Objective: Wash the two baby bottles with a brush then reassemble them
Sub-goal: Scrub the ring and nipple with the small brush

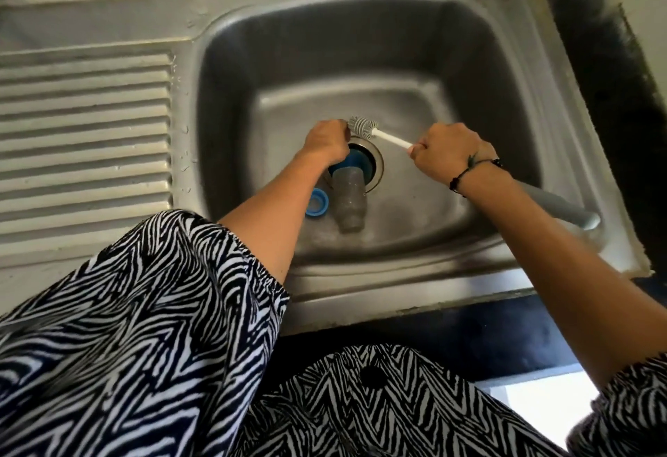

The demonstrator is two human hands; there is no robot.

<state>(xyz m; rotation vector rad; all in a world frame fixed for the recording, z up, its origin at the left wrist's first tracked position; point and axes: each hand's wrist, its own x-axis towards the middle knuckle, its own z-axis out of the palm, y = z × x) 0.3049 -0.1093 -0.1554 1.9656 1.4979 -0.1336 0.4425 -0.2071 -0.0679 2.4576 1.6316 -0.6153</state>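
Note:
A clear baby bottle (348,200) lies on its side in the sink basin, its blue collar (352,161) over the drain. A loose blue screw ring (317,202) rests beside it on the left. My right hand (447,155) grips the white handle of a small brush (388,138). Its grey bristle head (362,127) touches the fingers of my left hand (326,140). That hand is curled tight over the drain around something small that its fingers hide. No second bottle body is in view.
The steel sink (252,70) has a ribbed draining board (83,124) on its left. A long grey handle (563,205) lies in the basin's right corner under my right forearm. A dark wall edge (613,70) borders the right side.

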